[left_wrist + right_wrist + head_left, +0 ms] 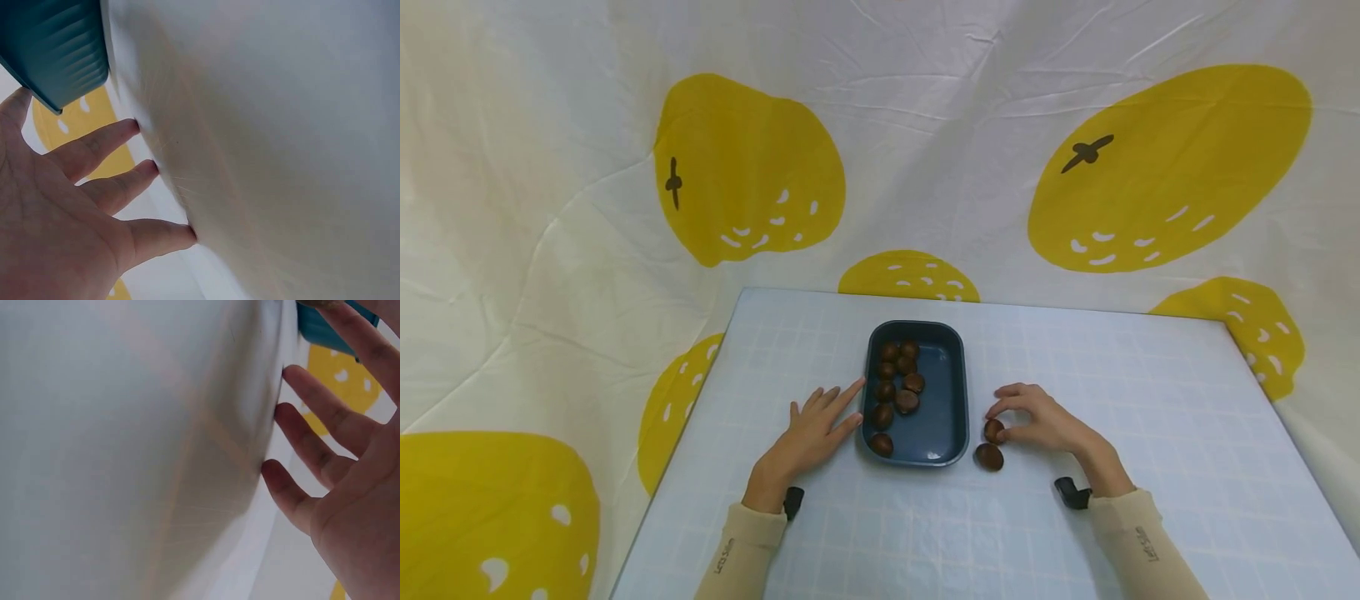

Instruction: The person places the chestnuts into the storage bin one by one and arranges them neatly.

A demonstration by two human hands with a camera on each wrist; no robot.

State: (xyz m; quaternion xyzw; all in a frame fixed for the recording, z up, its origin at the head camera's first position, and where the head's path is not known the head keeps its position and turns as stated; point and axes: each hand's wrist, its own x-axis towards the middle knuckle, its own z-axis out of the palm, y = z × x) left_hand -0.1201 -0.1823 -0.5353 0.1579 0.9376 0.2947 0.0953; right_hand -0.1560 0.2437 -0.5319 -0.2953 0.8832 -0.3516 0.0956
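A dark blue rectangular tray (942, 408) sits on the table, with several brown chestnuts (907, 402) gathered along its left side. My left hand (808, 440) is beside the tray's left wall, fingers spread, the index fingertip and thumb at the rim. In the left wrist view its other fingertips (150, 167) rest on the tabletop. To the right of the tray, my right hand (1047, 423) pinches a chestnut (993, 430) between thumb and index finger, low at the table. Another chestnut (989, 457) lies just in front of it. The remaining right fingers (306, 440) touch the cloth.
A pale checked cloth (917, 533) covers the table. Behind it hangs a white curtain (925, 167) with large yellow fruit prints. Black wrist straps with small mounts (1072, 493) sit at both sleeve cuffs. Inside the tray, the right half shows bare floor.
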